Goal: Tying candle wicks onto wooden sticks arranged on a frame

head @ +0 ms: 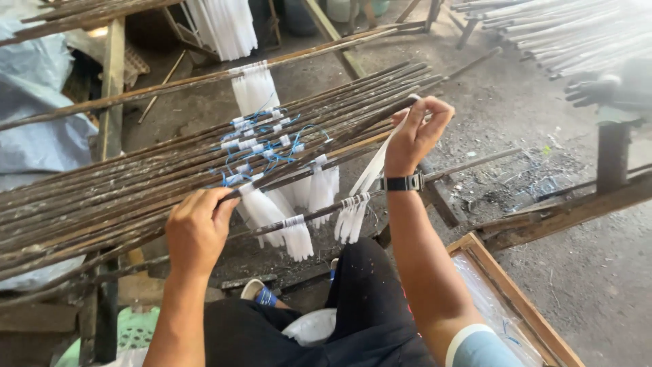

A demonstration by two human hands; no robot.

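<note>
My left hand (197,228) grips a thin dark stick (319,212) near its left end; a bundle of white candles (350,217) hangs from that stick by white strings. My right hand (418,132), with a black watch on the wrist, pinches the upper end of a white strip (372,170) that runs down to the hanging bundle. Behind lies a rack of many long dark sticks (136,183) with more white candle bundles (285,217) tied on with blue thread (265,146).
A wooden tray lined with clear plastic (516,299) sits at the lower right. More white candles hang at the top (224,27) and lie on a rack at the top right (577,34). A black gloved hand (591,92) shows at the right edge. Grey floor lies beyond.
</note>
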